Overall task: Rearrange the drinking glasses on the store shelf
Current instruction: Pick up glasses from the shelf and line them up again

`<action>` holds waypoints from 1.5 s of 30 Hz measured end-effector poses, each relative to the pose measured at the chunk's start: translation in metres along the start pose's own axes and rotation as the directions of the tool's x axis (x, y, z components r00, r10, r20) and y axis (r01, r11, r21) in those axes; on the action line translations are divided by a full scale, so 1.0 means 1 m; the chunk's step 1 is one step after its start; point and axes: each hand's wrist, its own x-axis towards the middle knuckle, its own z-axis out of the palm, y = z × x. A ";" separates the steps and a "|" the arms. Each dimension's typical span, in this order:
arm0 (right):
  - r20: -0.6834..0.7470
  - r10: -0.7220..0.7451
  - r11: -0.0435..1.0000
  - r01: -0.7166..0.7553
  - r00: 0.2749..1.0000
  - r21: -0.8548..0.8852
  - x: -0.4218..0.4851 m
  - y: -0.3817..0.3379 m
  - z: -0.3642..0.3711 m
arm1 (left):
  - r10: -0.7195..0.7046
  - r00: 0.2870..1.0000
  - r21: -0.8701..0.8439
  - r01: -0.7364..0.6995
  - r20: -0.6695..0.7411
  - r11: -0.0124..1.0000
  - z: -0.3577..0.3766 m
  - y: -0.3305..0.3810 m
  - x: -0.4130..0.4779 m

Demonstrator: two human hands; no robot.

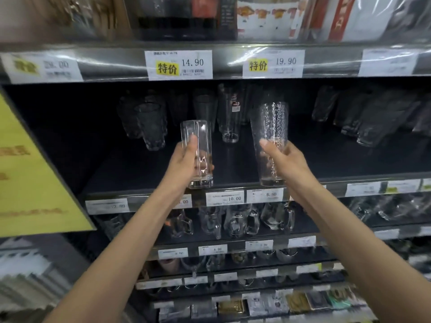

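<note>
The left hand (186, 159) grips a smooth straight glass (196, 129) around its lower half, thumb in front. The right hand (285, 159) grips a taller dimpled glass (273, 120) in the same way. Both glasses are upright, a little apart, with their bases at the front edge of the dark shelf (140, 169); whether they stand on it or are held just above, I cannot tell. Behind them, between the two, stands a tall glass with a sticker (229, 117). More glasses stand at the back left (149, 124) and back right (363, 117). White price tags (225, 198) line the shelf edge, and glass mugs (277, 215) fill the shelf below. A yellow sign (28, 171) hangs at the left
</note>
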 end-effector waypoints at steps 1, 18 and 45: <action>0.001 -0.006 1.000 0.006 1.000 -0.016 0.004 -0.001 0.000 | 0.011 1.000 0.012 -0.011 0.007 1.000 -0.001 0.000 0.003; -0.001 -0.020 1.000 0.020 1.000 0.006 0.055 0.033 -0.006 | 0.041 0.991 0.132 -0.024 -0.126 0.991 -0.026 -0.015 0.015; -0.099 -0.048 0.991 0.035 0.994 -0.132 0.145 0.055 0.027 | 0.240 0.929 0.256 -0.168 -0.281 0.952 -0.022 -0.039 0.021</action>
